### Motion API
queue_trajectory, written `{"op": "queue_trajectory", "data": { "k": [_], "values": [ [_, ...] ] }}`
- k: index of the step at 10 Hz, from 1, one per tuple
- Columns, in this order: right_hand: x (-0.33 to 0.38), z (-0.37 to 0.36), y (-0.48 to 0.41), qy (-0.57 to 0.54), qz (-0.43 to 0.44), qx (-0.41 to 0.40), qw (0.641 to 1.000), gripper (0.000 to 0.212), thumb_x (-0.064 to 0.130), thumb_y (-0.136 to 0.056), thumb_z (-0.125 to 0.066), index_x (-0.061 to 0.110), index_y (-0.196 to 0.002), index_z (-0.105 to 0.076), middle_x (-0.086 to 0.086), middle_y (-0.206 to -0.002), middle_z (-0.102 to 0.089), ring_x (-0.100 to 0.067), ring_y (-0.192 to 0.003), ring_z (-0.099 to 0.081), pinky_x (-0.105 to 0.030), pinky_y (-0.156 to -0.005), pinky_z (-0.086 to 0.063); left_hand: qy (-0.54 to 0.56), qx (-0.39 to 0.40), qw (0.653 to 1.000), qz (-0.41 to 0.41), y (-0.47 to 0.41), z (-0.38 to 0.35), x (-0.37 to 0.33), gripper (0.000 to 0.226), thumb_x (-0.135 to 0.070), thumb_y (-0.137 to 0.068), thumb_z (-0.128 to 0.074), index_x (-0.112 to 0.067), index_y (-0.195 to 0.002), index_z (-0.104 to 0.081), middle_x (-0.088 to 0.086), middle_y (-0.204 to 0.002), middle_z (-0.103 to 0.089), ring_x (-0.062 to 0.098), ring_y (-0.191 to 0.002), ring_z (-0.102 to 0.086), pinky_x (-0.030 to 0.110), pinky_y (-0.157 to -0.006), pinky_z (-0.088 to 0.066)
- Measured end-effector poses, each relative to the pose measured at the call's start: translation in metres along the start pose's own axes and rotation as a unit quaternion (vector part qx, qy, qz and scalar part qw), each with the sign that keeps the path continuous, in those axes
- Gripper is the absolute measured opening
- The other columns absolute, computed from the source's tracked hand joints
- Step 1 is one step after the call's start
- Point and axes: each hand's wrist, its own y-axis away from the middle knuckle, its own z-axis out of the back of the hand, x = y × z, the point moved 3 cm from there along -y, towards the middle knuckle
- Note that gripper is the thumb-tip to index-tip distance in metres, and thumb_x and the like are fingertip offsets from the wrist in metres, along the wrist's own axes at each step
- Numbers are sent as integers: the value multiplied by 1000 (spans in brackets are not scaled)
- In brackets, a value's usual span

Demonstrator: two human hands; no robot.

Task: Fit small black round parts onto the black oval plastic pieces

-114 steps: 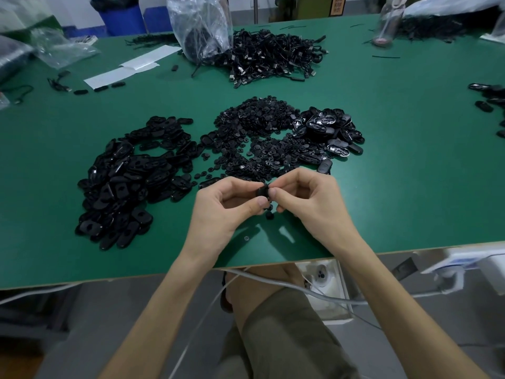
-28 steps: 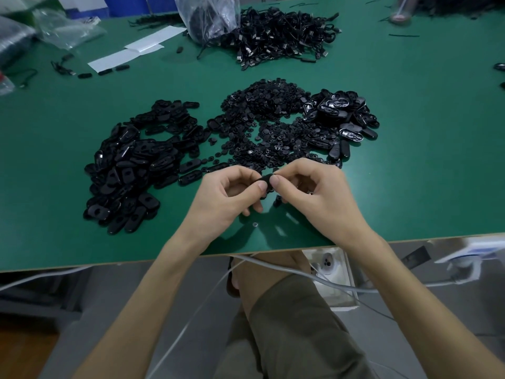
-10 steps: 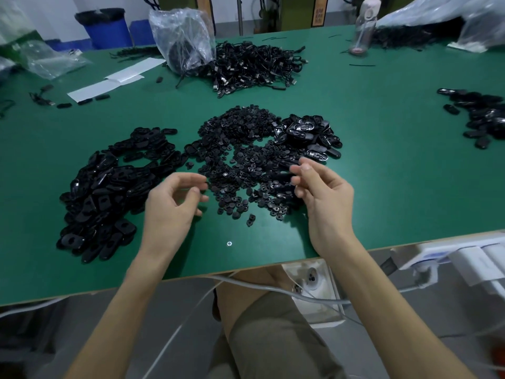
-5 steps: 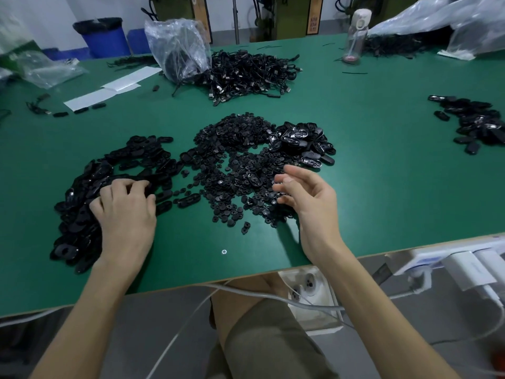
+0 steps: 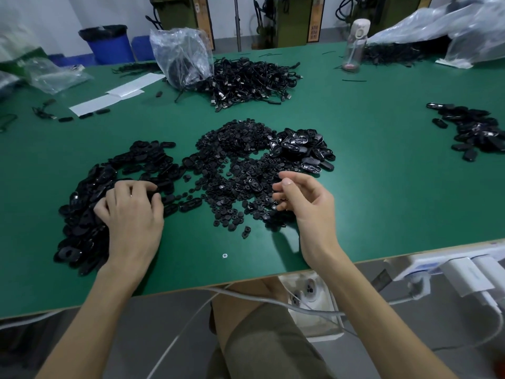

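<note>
A heap of black oval plastic pieces (image 5: pixel 109 173) lies on the left of the green table (image 5: pixel 382 187). My left hand (image 5: pixel 131 214) rests on this heap, knuckles up, with thumb and fingertips curled round one oval piece at the heap's inner edge. A spread of small black round parts (image 5: pixel 232 170) fills the middle. My right hand (image 5: pixel 308 206) hovers at its right side, fingers loosely curled, fingertips touching the parts, thumb lifted apart; I see nothing held in it. Glossy oval pieces (image 5: pixel 303 149) sit in a cluster behind the right hand.
A tangle of black corded parts (image 5: pixel 251 80) and a clear plastic bag (image 5: pixel 183 56) lie at the back. More oval pieces (image 5: pixel 475 129) sit far right. A bottle (image 5: pixel 355 42), white paper strips (image 5: pixel 114 97), a screw (image 5: pixel 224 255) and a power strip (image 5: pixel 451 266) are nearby.
My left hand went left from the centre onto the oval heap and its fingers have curled in. The right hand dropped onto the round parts and its fingers bent inward.
</note>
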Motion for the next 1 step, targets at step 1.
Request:
{"op": "queue_trajectory", "data": {
  "k": [1],
  "values": [
    [24, 1, 7, 42, 63, 24, 997, 17, 14, -101, -62, 8, -115, -70, -6, -99, -77, -14, -88, -71, -22, -74, -56, 185, 0, 982, -40, -3, 27, -6, 22, -29, -105, -56, -17, -121, -65, 4, -122, -60, 19, -114, -60, 36, -104, -45]
  ]
}}
